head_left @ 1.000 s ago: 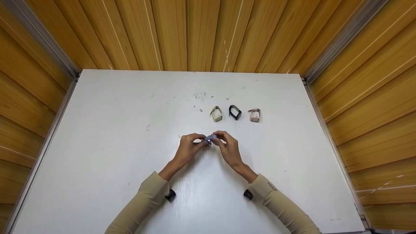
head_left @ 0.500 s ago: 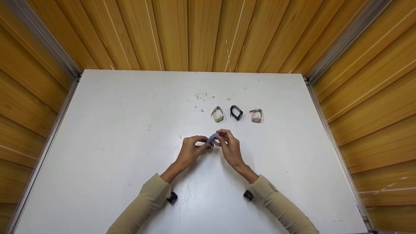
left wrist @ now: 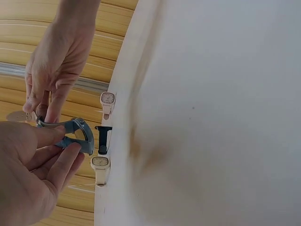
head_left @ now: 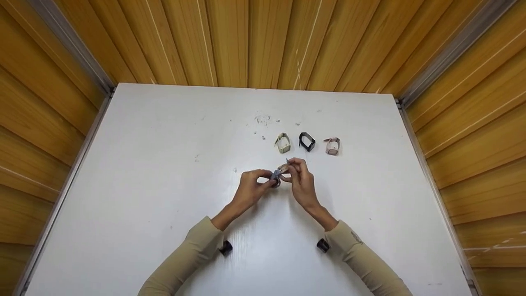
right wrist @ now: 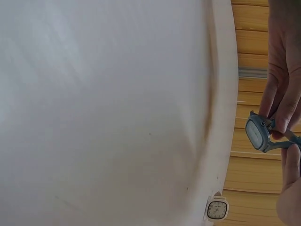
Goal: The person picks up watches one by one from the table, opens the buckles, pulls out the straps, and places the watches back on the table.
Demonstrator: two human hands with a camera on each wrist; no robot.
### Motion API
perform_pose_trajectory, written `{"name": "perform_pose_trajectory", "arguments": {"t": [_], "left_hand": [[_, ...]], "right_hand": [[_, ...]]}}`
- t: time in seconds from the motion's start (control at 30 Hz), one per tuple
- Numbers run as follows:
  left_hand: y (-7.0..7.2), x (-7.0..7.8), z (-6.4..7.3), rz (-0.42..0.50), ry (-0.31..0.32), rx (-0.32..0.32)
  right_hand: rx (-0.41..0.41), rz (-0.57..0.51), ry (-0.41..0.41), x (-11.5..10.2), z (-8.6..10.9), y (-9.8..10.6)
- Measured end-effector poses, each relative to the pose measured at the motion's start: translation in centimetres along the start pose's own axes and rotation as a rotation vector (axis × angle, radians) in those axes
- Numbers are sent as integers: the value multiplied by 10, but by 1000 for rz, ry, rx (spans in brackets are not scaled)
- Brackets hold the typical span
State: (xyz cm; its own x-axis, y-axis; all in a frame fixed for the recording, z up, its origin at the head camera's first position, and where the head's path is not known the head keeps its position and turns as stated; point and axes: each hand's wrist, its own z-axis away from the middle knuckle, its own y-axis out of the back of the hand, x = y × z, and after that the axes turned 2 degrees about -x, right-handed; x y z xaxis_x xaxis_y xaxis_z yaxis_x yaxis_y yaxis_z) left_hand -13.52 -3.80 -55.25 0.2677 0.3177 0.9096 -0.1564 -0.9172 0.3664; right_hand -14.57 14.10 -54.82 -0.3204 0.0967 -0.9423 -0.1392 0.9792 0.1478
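Note:
A blue wristwatch [head_left: 275, 178] is held above the white table between both hands. My left hand [head_left: 250, 190] pinches it near the case with thumb and fingers; in the left wrist view the watch [left wrist: 82, 135] shows its strap looped back. At the strap's far end, my right hand [head_left: 304, 187] grips between thumb and fingertips. A pale strip with small holes [left wrist: 19, 116] sticks out beyond the fingers there. The watch's squarish dial [right wrist: 255, 134] faces the right wrist camera. Fingers cover part of the strap.
Behind the hands, a pale yellow watch [head_left: 283, 144], a black watch [head_left: 307, 142] and a pink watch [head_left: 332, 146] stand in a row on the white table [head_left: 164, 144]. Wood-look panels [head_left: 230, 41] rise around the table's back and sides.
My right hand has drawn its end of the strap up and away from the case, and the pale holed strip has come into view. The left hand keeps its pinch.

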Motion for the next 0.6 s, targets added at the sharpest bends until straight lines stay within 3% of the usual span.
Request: {"name": "perform_pose_trajectory", "arguments": {"t": [0.23,0.6], "left_hand": [[-1,-4,1,18,6,43],[-7,-1,0,25,25,31]], "right_hand": [[-3,5,-12,-1,-4,-2],[23,-23,-25,3,-1,4]]}}
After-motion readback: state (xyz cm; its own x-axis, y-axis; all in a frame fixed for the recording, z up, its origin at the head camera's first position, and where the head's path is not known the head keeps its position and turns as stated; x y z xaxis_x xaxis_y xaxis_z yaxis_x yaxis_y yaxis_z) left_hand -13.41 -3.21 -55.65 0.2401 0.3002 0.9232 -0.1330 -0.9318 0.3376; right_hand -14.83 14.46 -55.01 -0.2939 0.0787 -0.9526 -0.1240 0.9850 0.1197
